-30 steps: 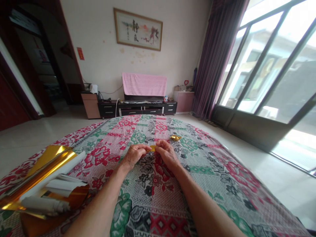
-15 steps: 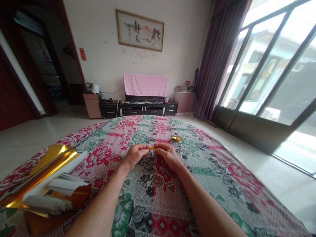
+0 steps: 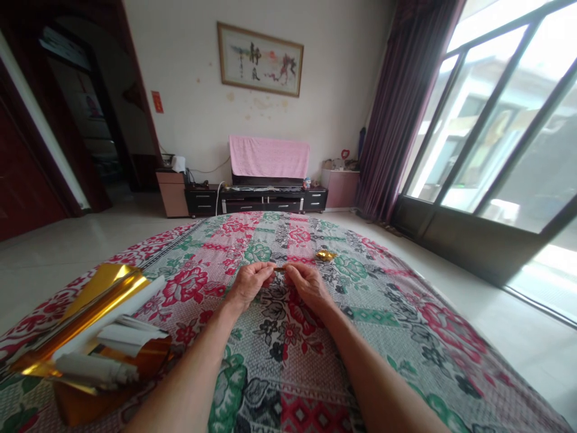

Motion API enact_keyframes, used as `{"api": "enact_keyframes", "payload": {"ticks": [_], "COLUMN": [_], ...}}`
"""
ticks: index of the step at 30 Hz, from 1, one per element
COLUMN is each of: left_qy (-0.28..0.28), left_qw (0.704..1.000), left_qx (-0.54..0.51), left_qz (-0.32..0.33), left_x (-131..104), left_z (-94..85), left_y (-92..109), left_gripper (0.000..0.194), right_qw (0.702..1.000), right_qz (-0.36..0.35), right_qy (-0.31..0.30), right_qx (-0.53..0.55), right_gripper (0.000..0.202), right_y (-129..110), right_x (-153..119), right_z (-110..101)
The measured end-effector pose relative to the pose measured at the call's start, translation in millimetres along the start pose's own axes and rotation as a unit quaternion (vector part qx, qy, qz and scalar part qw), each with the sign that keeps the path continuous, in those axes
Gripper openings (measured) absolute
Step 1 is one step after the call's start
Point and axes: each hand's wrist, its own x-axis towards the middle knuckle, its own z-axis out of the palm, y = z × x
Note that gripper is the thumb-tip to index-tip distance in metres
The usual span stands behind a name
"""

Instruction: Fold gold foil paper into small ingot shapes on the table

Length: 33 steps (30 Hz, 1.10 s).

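Between my two hands a narrow strip of gold foil paper (image 3: 280, 269) is stretched, dark along its visible edge. My left hand (image 3: 250, 284) pinches one end between thumb and fingers. The other end is in the pinch of my right hand (image 3: 307, 282). Most of the strip is hidden by the fingertips. Just beyond my right hand, a small folded gold foil piece (image 3: 326, 255) lies on the cloth. To the left of my arms rest gold foil sheets (image 3: 97, 307), partly rolled, with curled white-backed pieces (image 3: 97, 368) on top.
A flowered cloth (image 3: 297, 367) in red, green and grey covers the round table. Across the room stand a low black cabinet (image 3: 246, 204) and a screen under a pink towel (image 3: 270, 157). Tall windows (image 3: 491, 120) and a purple curtain (image 3: 396, 114) are on the right.
The strip between my fingertips has turned, showing a thin dark edge where gold showed before. Both hands stay pinched close together. The whole view has shifted slightly.
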Motion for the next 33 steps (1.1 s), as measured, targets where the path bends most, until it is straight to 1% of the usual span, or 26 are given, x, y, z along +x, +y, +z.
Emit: {"api": "enact_keyframes", "payload": {"ticks": [3, 8, 12, 15, 18, 20, 23, 26, 29, 33], "left_qy": [0.01, 0.017, 0.001, -0.01, -0.03, -0.044, -0.064, -0.08, -0.07, -0.043], "left_qw": [1.0, 0.999, 0.999, 0.999, 0.999, 0.998, 0.993, 0.99, 0.991, 0.995], "left_qx": [0.009, 0.03, 0.048, 0.047, 0.0, -0.039, -0.08, -0.103, -0.104, -0.085], "left_qz": [-0.004, 0.002, 0.019, 0.021, -0.015, -0.039, -0.054, -0.051, -0.039, -0.024], "left_x": [0.6, 1.3, 0.8, -0.3, -1.7, -2.5, -3.2, -3.1, -2.2, -1.2], "left_z": [1.7, 3.4, 2.0, 0.9, 2.0, 3.4, 4.8, 4.5, 3.8, 3.4], "left_y": [0.5, 1.3, 2.4, 4.0, 5.5, 5.9, 5.5, 4.3, 2.8, 1.5], "left_gripper": [0.032, 0.03, 0.029, 0.027, 0.027, 0.026, 0.025, 0.025, 0.026, 0.029], "right_qw": [0.999, 0.992, 0.99, 0.994, 0.999, 1.0, 0.997, 0.989, 0.982, 0.98], "right_qz": [-0.01, -0.057, -0.045, -0.035, -0.004, 0.02, 0.039, 0.067, 0.09, 0.092], "right_qy": [0.011, 0.045, 0.066, 0.053, 0.024, 0.016, 0.02, 0.033, 0.047, 0.055], "right_qx": [-0.039, -0.103, -0.12, -0.089, -0.032, 0.002, 0.064, 0.127, 0.157, 0.17], "right_gripper": [0.037, 0.036, 0.039, 0.038, 0.039, 0.04, 0.038, 0.036, 0.035, 0.035], "right_y": [-1.6, 3.8, 6.5, 4.8, 2.1, 0.3, -2.1, -3.0, -2.5, -1.2], "right_x": [-0.2, 1.8, 2.1, 1.4, 0.9, 0.8, 1.0, 1.3, 1.9, 2.8], "right_z": [0.2, -1.5, -3.6, -3.4, -1.7, -0.5, 0.8, 1.4, 1.2, 0.6]}}
